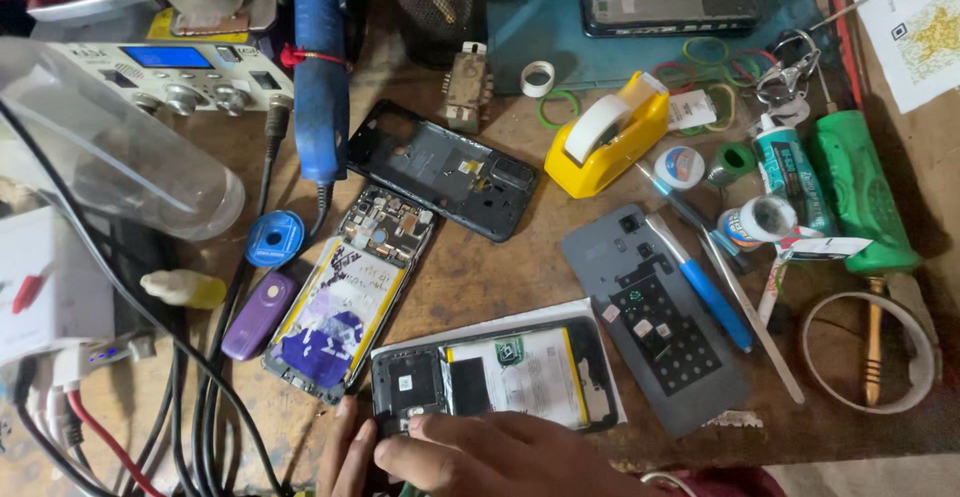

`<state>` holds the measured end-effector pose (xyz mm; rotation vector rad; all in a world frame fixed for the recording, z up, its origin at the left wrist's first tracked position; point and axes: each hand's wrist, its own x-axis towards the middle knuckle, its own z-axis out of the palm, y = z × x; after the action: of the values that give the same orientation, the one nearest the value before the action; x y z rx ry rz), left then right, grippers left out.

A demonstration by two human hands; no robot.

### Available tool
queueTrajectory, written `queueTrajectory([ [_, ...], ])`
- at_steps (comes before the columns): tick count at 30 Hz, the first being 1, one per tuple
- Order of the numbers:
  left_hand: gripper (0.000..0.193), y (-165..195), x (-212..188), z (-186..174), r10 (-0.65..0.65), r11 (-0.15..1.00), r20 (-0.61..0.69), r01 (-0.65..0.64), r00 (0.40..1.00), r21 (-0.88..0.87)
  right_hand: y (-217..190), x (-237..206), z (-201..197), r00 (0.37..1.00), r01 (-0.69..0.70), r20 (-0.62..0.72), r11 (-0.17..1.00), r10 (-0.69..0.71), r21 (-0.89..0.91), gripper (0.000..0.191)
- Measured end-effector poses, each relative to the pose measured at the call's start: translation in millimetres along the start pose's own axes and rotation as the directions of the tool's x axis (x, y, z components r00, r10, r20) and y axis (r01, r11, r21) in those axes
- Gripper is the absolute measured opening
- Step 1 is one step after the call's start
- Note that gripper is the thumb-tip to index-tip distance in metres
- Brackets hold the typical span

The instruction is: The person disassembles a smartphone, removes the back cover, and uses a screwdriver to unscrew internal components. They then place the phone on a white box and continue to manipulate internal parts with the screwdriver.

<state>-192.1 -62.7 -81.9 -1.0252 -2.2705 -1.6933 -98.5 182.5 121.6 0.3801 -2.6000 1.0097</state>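
Your two hands are down at the bottom edge of the surface (470, 277), both on the open phone (495, 377) that lies on a white sheet (500, 319). Your right hand (500, 457) lies flat over the phone's near edge, fingers stretched left toward its dark camera end. Your left hand (345, 452) sits at the phone's lower left corner, fingertips touching the frame. Neither hand is really clamped around it, more pressing on it, and I can't tell if anything small is pinched between the fingers.

The phone has its back off, so you can see the white battery (525, 377) sitting in the frame.

Just left of it there's a second opened phone (345, 302), tilted, with yellow and purple film over its battery. A black frame (445, 169) lies above that one. To your right, a grey back cover (660, 322) lies face down with a blue tool (705, 292) across its top.

For containers: the black mesh cup (440, 7) at the top holds some yellow bits, too cut off to name. The yellow tape dispenser (610, 137) carries a white roll.
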Motion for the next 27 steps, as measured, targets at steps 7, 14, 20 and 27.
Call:
queueTrajectory([
  [7,0.036,43,45,35,0.08,0.987,-0.247,-0.042,0.966,0.157,0,1,-7,0.993,-0.01,0.116,0.976,-0.016,0.219,0.039],
  [14,0.057,122,58,41,0.014,0.964,-0.317,0.071,0.948,0.255,-21,8,-23,0.996,0.09,-0.005,0.991,-0.09,0.098,0.055],
  [20,0.068,128,70,36,0.027,0.986,-0.272,0.019,0.962,0.167,-24,8,-15,0.996,0.078,-0.043,0.99,-0.073,0.115,0.059],
  [27,0.07,122,62,38,0.013,0.984,-0.288,0.039,0.958,0.174,-17,0,-10,0.994,0.093,-0.066,0.992,-0.088,0.088,0.06],
])
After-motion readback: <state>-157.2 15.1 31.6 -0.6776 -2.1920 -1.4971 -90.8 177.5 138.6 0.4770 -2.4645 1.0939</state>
